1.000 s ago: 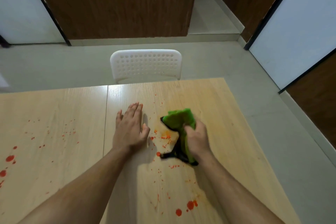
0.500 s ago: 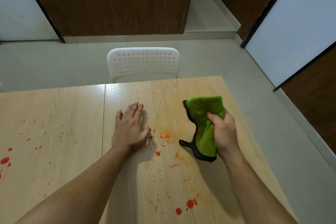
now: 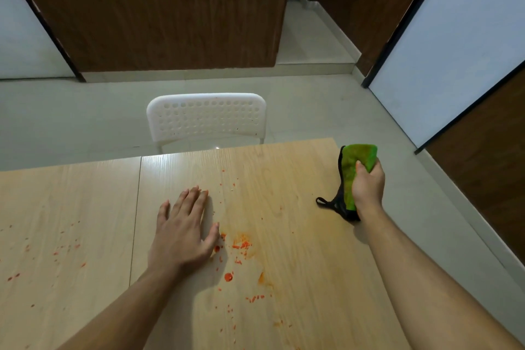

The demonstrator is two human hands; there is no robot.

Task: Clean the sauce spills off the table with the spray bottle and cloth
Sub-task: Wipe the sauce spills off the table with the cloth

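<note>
Right hand (image 3: 368, 189): fingers clenched round the green cloth (image 3: 358, 167), at the tabletop's (image 3: 284, 167) far right edge.
Left hand (image 3: 181, 231): fingers released, pressed flat on the wood.
Sauce spills (image 3: 240, 244): smeared just right of the left thumb; more drops near and far left.
Spray bottle: not in view.
Technique: bring the cloth back flat, wipe with overlapping strokes toward one edge, using a clean face.
</note>
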